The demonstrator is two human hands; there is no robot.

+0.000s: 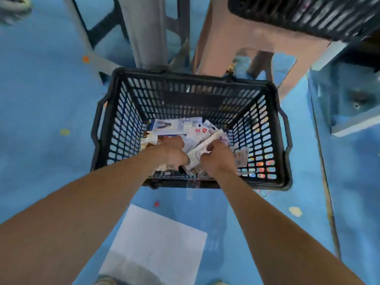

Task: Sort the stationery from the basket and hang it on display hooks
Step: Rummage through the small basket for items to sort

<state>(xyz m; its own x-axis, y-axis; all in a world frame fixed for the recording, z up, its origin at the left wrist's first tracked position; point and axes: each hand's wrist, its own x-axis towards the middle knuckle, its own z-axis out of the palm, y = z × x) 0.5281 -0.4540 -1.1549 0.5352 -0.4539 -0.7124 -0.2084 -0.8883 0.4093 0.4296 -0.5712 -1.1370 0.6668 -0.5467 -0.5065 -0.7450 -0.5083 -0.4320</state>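
Both hands were down inside the black basket (197, 79), which stood on the blue floor (41, 99). I saw my right hand (216, 159) with fingers curled round a bundle of packets (205, 145), tilted up off the pile. My left hand (172, 153) was just beside it, fingers bent down among the stationery packets (176, 125) on the basket's bottom; the blur kept me from telling whether it gripped any. A white sheet of paper (156, 239) lay on the floor nearer me. Beyond the basket stood a brown stool (246, 48), a second black basket (308, 15) on top of it, and a grey stool (144, 31).
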